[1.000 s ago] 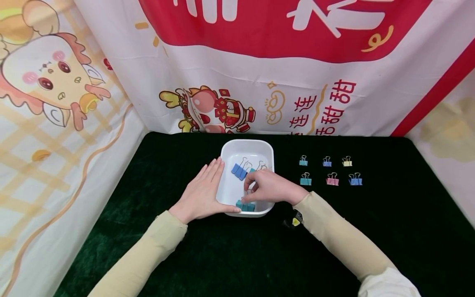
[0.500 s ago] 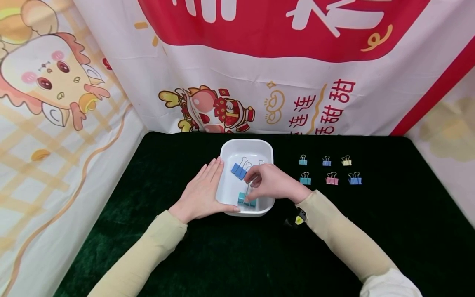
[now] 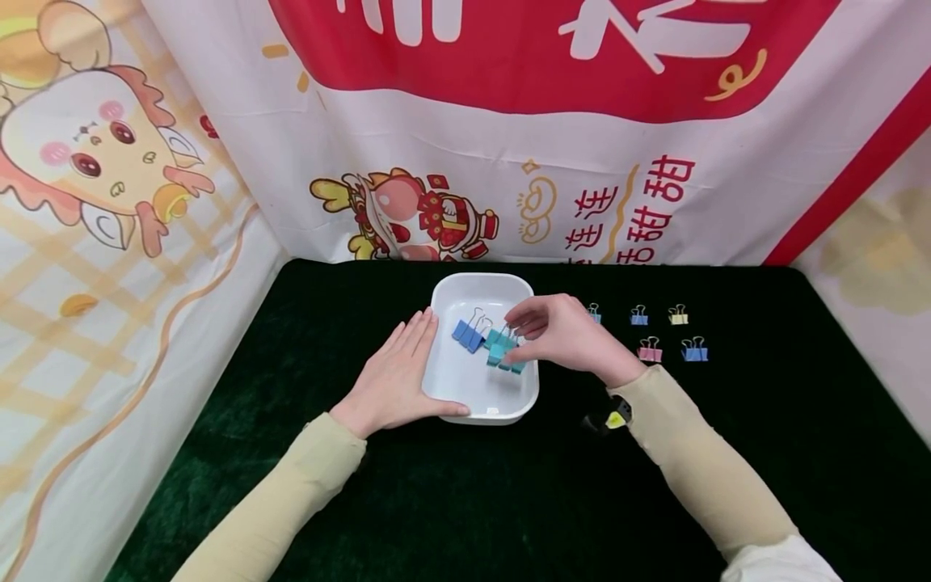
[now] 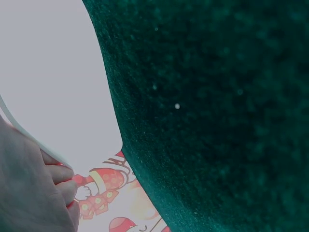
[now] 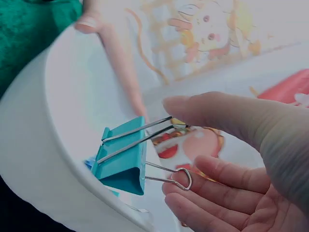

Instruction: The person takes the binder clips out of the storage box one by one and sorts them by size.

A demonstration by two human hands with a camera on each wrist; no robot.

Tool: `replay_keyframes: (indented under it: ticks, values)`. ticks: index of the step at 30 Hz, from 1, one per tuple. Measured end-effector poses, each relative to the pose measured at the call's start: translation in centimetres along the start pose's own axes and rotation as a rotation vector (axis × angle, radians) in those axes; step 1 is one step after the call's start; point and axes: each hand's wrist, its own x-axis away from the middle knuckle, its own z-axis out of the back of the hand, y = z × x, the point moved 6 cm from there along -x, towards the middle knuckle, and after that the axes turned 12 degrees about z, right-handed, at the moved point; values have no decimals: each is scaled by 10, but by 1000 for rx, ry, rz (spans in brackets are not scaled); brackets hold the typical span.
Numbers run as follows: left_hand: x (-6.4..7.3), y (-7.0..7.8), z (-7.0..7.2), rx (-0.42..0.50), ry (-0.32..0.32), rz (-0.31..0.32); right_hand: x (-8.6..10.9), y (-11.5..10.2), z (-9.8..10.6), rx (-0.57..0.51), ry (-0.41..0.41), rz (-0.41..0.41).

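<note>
My right hand (image 3: 570, 335) pinches a teal binder clip (image 5: 123, 159) by its wire handles, thumb on one side and fingers on the other. This clip hangs over the right part of a white plastic tray (image 3: 480, 404). Inside the tray lie a blue binder clip (image 3: 467, 336) and another teal clip (image 3: 494, 337), which the held one partly covers. Along the tray's left side rests my left hand (image 3: 393, 376), fingers straight and thumb across the near rim. The left wrist view shows the tray's pale outer wall (image 4: 58, 72) beside those fingers.
Binder clips stand in two rows right of the tray: small blue (image 3: 638, 316), yellow (image 3: 679, 316), pink (image 3: 650, 351) and larger blue (image 3: 695, 350). A small teal clip (image 3: 595, 312) shows partly behind my right hand. Dark green cloth (image 3: 465, 501) covers the table.
My right hand has lifted the teal clip from the tray's near end and carried it up and to the right. The left hand has stayed in place.
</note>
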Motion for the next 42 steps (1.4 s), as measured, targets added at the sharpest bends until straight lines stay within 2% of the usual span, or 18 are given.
replay_keyframes:
  ticks: [5,18,24,30,42]
  values:
    - [0,0,-1,-8,2,5,10,2,25,-30,84,-27]
    - [-2,0,-2,-21,5,0,45,13,83,1,243,-81]
    - [-1,1,-1,-23,17,-7,59,20,103,56,248,-138]
    - [-1,1,-1,-35,26,-10,75,27,119,67,249,-204]
    - [-2,1,-1,-24,14,-4,95,40,135,59,209,-254]
